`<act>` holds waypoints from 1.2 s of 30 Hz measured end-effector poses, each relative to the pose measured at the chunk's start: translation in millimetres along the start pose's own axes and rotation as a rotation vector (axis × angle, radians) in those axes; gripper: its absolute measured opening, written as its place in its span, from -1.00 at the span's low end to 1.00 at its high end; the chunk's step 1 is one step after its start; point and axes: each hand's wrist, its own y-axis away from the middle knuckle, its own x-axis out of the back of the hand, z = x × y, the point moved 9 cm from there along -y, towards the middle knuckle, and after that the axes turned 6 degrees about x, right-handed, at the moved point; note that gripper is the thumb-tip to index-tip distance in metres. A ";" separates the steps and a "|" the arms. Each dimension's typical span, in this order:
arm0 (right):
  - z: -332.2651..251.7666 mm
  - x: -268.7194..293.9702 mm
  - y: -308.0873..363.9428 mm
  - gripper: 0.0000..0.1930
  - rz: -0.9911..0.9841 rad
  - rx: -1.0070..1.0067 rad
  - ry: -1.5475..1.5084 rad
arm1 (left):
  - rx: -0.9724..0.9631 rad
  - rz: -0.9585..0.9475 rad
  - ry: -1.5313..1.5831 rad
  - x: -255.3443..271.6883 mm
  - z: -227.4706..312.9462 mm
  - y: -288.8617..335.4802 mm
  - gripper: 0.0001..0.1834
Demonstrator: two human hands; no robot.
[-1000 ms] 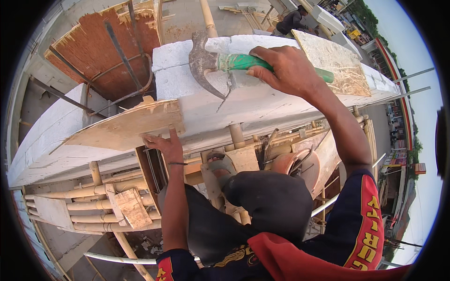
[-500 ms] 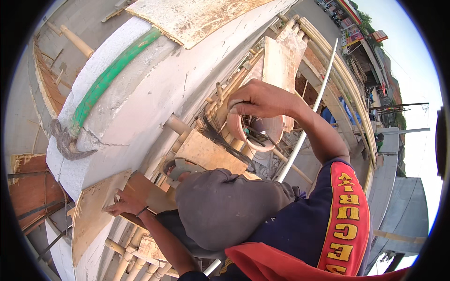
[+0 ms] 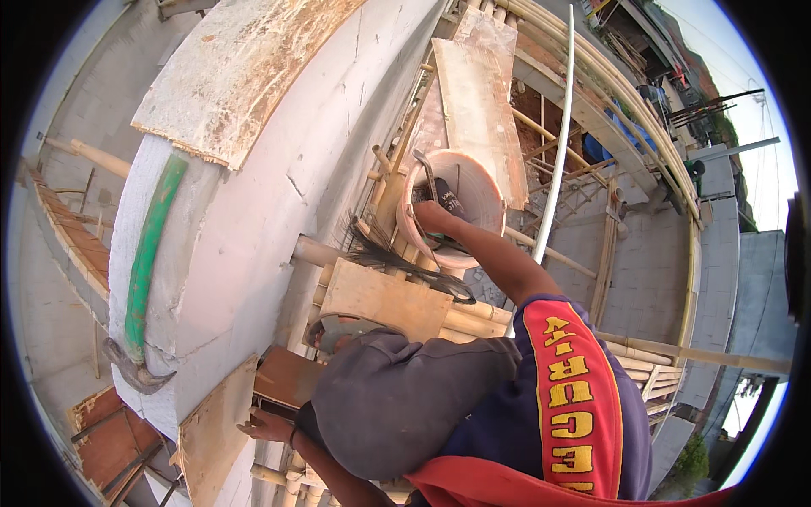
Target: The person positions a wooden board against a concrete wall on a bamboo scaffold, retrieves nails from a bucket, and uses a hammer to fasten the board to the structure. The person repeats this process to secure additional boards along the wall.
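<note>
My right hand (image 3: 432,218) reaches down inside a pale, dirty bucket (image 3: 486,188), and its fingers are mostly hidden. Beside it in the bucket are a dark object with light markings (image 3: 449,199) and a curved metal piece (image 3: 429,176) standing up at the rim. My left hand (image 3: 269,426) is low at the left, fingers stretched and apart, close to the edge of an upright plywood board (image 3: 213,435); whether it touches the wood I cannot tell. A claw hammer (image 3: 152,262) with a green handle lies on top of the wall, away from both hands.
Bamboo scaffolding poles (image 3: 473,324) run beneath me, with a plywood piece (image 3: 384,297) over them. Dark thin wires (image 3: 393,260) lie by the bucket. A long white pipe (image 3: 557,160) slants past it. A stained board (image 3: 241,72) rests on the white wall (image 3: 279,194).
My right hand has gone from above the bucket's rim down into the bucket. My left hand has drawn back from the plywood board, its fingers spreading. The whole view has shifted.
</note>
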 end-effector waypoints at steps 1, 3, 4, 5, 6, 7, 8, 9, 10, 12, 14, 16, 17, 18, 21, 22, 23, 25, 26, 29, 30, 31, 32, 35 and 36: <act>-1.0 -2.3 -2.7 -0.83 0.036 -0.037 0.086 | 0.044 -0.097 0.080 -4.0 -5.3 0.9 -0.23; 0.3 -4.1 -8.5 -0.82 0.052 -0.107 0.170 | 0.080 -0.208 0.088 -5.7 -6.3 5.2 -0.31; 3.1 -5.5 -10.4 -0.82 0.032 -0.138 0.168 | 0.105 -0.246 0.121 -6.5 -5.2 8.2 -0.35; 6.0 -6.6 -11.9 -0.81 0.011 -0.169 0.166 | 0.103 -0.284 0.139 -7.6 -1.3 11.3 -0.38; -0.7 -7.7 -16.0 -0.81 -0.008 -0.077 0.205 | 0.109 -0.305 0.184 -8.2 2.2 14.2 -0.41; -2.5 -11.4 -18.9 -0.82 -0.055 -0.039 0.281 | 0.107 -0.320 0.236 -8.2 6.3 16.2 -0.43; 3.7 -12.6 -20.3 -0.82 -0.058 -0.095 0.212 | 0.096 -0.340 0.232 -8.9 10.0 17.6 -0.45; 9.5 -14.1 -21.8 -0.82 -0.052 -0.151 0.156 | 0.078 -0.351 0.239 -8.8 13.8 19.0 -0.46; 12.7 -15.8 -23.2 -0.82 -0.046 -0.173 0.144 | 0.088 -0.372 0.268 -9.3 15.4 19.8 -0.48; 18.7 -20.5 -26.7 -0.82 -0.037 -0.201 0.118 | 0.071 -0.423 0.197 -10.1 18.3 23.5 -0.49; 12.8 -23.3 -31.2 -0.83 -0.027 -0.071 0.185 | 0.081 -0.434 0.217 -5.8 18.5 28.2 -0.52; 5.0 -28.5 -30.8 -0.82 -0.080 0.098 0.323 | 0.041 -0.417 0.203 1.3 21.0 32.4 -0.52; 0.8 -27.9 -28.2 -0.81 -0.084 0.185 0.341 | 0.042 -0.425 0.235 2.3 20.9 35.2 -0.52; -3.0 -20.8 -24.3 -0.79 -0.026 0.240 0.351 | 0.049 -0.419 0.211 3.9 18.4 37.3 -0.51; -21.3 16.2 -2.6 -0.78 0.193 0.408 0.337 | 0.064 -0.449 0.309 -0.3 15.6 40.4 -0.52; -26.0 27.4 5.2 -0.79 0.195 0.428 0.337 | -0.006 -0.426 0.254 0.9 19.9 40.0 -0.53; -32.8 49.3 14.6 -0.82 0.291 0.444 0.308 | -0.066 -0.420 0.211 0.1 25.0 40.5 -0.53; -44.0 85.9 29.5 -0.88 0.316 0.397 0.264 | -0.100 -0.440 0.242 0.8 34.6 45.1 -0.57; -38.1 116.0 37.1 -0.88 0.391 0.242 0.171 | -0.071 -0.463 0.317 0.9 40.6 49.5 -0.59; -37.0 214.9 75.1 -0.95 0.708 -0.036 -0.098 | 0.086 -0.580 0.550 3.5 72.3 75.5 -0.66; -39.6 225.9 76.7 -0.92 0.643 -0.099 -0.474 | 0.147 -0.626 0.650 4.4 89.8 87.1 -0.69; -54.3 230.5 77.7 -0.90 0.574 -0.137 -0.845 | 0.124 -0.657 0.678 8.0 114.2 98.1 -0.71; -78.0 232.0 77.1 -0.87 0.478 -0.169 -1.210 | 0.098 -0.683 0.725 11.6 141.2 107.6 -0.74; -203.8 241.7 70.0 -0.87 0.142 -0.012 -1.802 | -0.084 -0.817 0.863 28.9 224.7 129.0 -0.74; -251.7 244.3 70.0 -0.88 -0.056 0.070 -1.906 | -0.138 -0.842 0.966 38.4 247.8 132.0 -0.74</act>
